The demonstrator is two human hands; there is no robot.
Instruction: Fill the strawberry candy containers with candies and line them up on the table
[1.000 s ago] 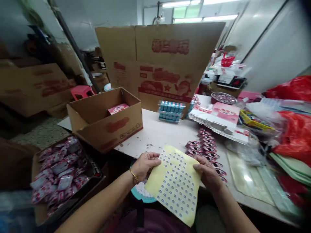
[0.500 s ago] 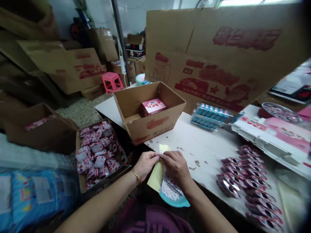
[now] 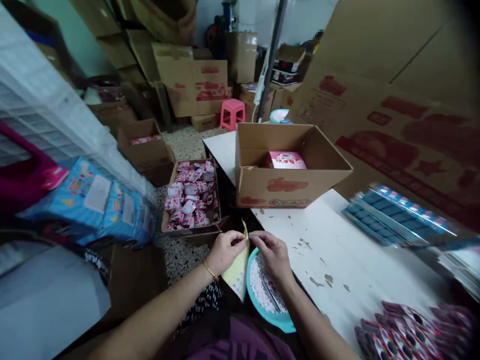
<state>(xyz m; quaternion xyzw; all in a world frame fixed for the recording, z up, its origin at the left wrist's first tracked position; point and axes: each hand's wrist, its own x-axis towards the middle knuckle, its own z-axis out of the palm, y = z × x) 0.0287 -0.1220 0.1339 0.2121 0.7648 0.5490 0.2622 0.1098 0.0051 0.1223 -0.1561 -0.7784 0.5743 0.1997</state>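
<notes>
We look down into a storeroom stacked with cartons, where a white, chipped tabletop (image 3: pixel 337 250) carries an open box (image 3: pixel 285 187) at its far left corner. Inside the box lies a pink pack (image 3: pixel 287 160). In front of the box, at the near edge of the tabletop, both hands meet over a teal bowl (image 3: pixel 281 322) of small white pieces. The left hand (image 3: pixel 225 250), a thin bangle (image 3: pixel 210 271) at its wrist, pinches the upper edge of a yellow sheet (image 3: pixel 235 275) that hangs down, folded or curled, in front of the box and just left of the bowl; small printed dots show on its lower part. The right hand (image 3: pixel 272 252) is curled, its fingertips drawn together just beside the top of the sheet; we cannot tell whether they touch it or have anything between them. Left of the box, on the floor, a flat tray (image 3: pixel 189 231) is filled with pink and white sachets (image 3: pixel 191 197), and farther left lie blue bags (image 3: pixel 101 200). Right of the box we see blurred blue packs (image 3: pixel 401 215), and well in front of it, to the right, rows of dark red sachets (image 3: pixel 408 335). Behind the box stands a pink stool (image 3: pixel 232 112), and a large flat carton (image 3: pixel 393 100) leans behind it on the right.
</notes>
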